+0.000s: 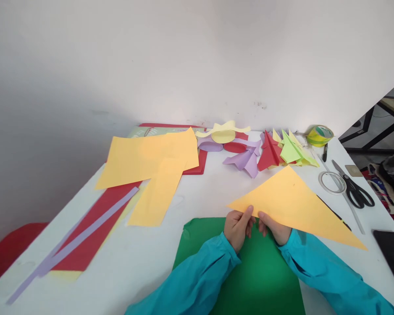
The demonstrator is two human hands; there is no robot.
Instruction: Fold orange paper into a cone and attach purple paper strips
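Note:
Both hands hold a triangular sheet of yellow-orange paper (pixel 295 205) by its near edge, raised over the table. My left hand (pixel 238 227) pinches that edge between thumb and fingers, left of the middle. Close beside it, my right hand (pixel 276 226) grips the same edge, thumb on top and fingers partly hidden underneath. The triangle's peak points toward the wall, and its long right corner reaches out over my right sleeve. Below my hands lies a green sheet (pixel 259 275) on the white table.
Orange paper pieces (pixel 151 153), a red strip (pixel 92 236) and purple strips (pixel 95 232) lie left. Folded paper planes (pixel 269 153) and paper loops (pixel 225 133) line the back. At right are scissors (pixel 354 188), clear tape (pixel 331 182), yellow tape (pixel 318 136) and a black phone (pixel 392 253).

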